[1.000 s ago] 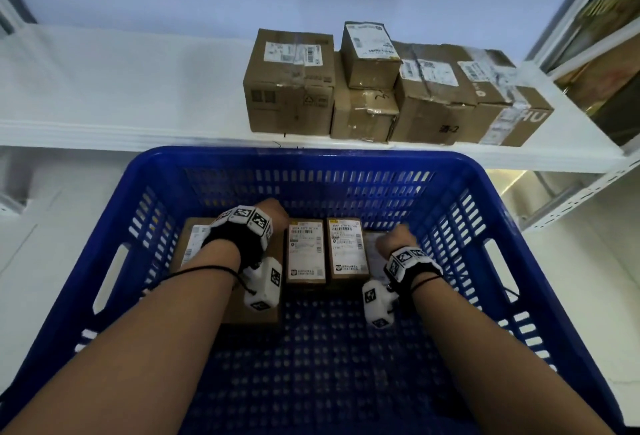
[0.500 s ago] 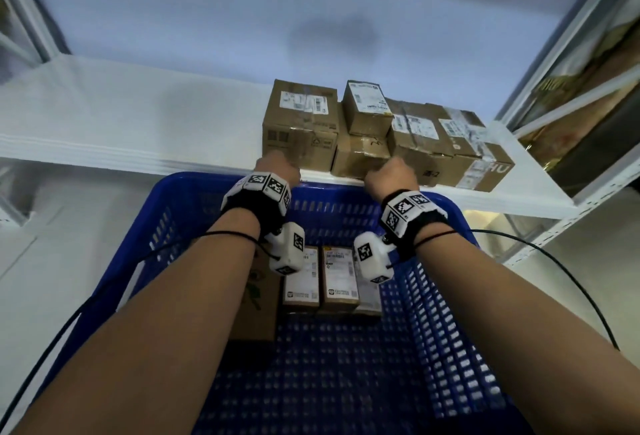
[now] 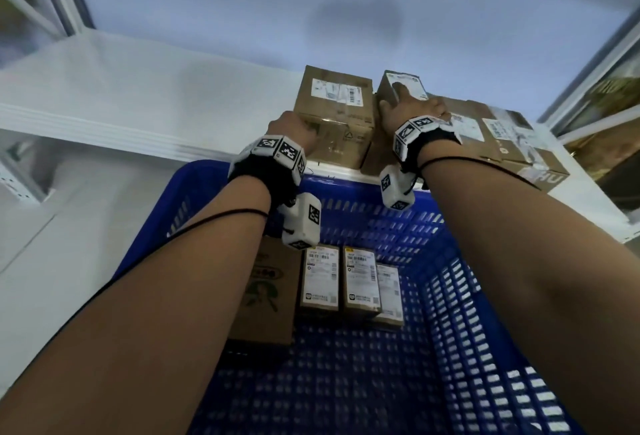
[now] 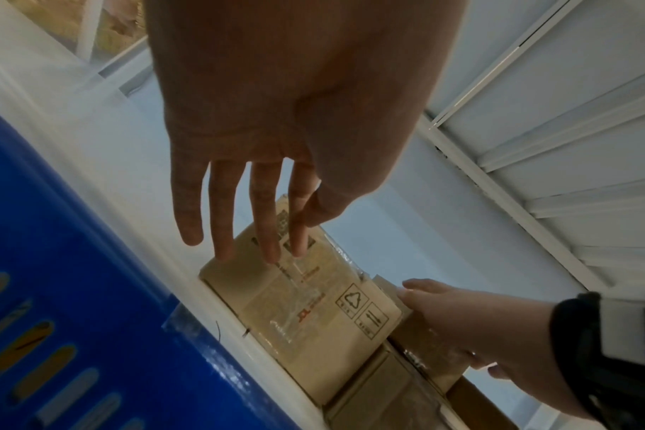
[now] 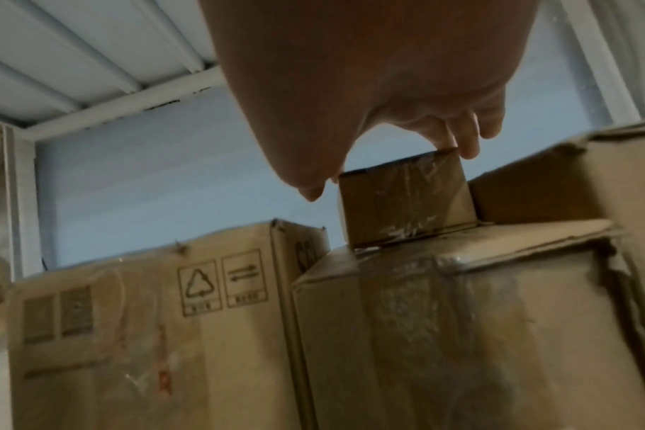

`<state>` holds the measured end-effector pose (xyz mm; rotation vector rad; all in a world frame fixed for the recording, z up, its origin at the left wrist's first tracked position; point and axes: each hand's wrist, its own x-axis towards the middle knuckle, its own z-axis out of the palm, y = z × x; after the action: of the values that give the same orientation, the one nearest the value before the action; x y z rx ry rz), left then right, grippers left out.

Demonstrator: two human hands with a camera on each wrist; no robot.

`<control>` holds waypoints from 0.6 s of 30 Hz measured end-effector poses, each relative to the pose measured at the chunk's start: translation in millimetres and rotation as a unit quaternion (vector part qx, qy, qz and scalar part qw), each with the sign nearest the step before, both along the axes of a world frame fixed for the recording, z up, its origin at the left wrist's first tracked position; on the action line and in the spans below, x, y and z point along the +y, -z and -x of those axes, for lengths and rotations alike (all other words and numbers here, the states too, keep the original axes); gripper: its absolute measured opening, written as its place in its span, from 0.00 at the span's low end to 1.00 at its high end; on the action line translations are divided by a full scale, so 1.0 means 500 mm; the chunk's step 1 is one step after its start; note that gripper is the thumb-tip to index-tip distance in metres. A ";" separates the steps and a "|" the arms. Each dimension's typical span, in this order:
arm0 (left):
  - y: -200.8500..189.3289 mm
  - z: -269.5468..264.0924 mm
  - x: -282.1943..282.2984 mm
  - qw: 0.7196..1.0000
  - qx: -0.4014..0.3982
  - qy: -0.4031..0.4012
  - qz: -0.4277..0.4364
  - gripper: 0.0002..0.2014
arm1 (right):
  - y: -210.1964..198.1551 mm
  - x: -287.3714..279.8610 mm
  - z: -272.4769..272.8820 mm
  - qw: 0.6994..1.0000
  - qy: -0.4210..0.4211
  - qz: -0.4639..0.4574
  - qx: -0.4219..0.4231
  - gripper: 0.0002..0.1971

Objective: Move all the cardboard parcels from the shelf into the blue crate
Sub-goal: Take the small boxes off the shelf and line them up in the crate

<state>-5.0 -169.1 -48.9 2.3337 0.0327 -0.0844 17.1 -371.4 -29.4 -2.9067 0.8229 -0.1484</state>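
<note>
Right hand (image 3: 410, 108) closing on small top parcel (image 3: 401, 86), thumb and fingers at opposite sides; left hand (image 4: 276, 131) flat, fingers straight, reaching large parcel (image 3: 334, 115). Nearest: blue crate (image 3: 450, 296) holding parcels. Beyond: remaining parcels crowded on white shelf (image 3: 104, 102).

Left hand over a parcel

Straight fingers (image 4: 262, 232) reach the cardboard parcel (image 4: 313, 314) on the shelf (image 4: 350, 200); blue crate (image 4: 74, 320) at 8 o'clock.

blue crate (image 3: 450, 296), brown parcels (image 3: 334, 112), white shelf (image 3: 104, 105)
</note>
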 end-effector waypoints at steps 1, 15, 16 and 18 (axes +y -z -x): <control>0.006 -0.004 -0.002 1.000 0.004 0.004 -0.001 0.16 | 0.007 0.000 -0.007 1.000 0.001 0.014 0.006 0.27; 0.000 0.023 -0.045 0.987 0.052 0.089 0.119 0.25 | -0.031 0.061 0.114 0.959 -0.031 -0.146 -0.241 0.45; -0.010 0.031 -0.052 0.981 0.070 0.113 0.144 0.29 | -0.032 0.070 0.139 0.950 -0.044 -0.167 -0.259 0.46; -0.034 0.051 -0.065 0.956 0.110 0.162 0.220 0.35 | -0.023 0.084 0.187 0.935 -0.068 -0.205 -0.280 0.48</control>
<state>-30.7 -201.5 -32.1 1.8546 -0.2365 -0.4669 -76.4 -329.6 -17.8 -2.3271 0.4777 -0.6669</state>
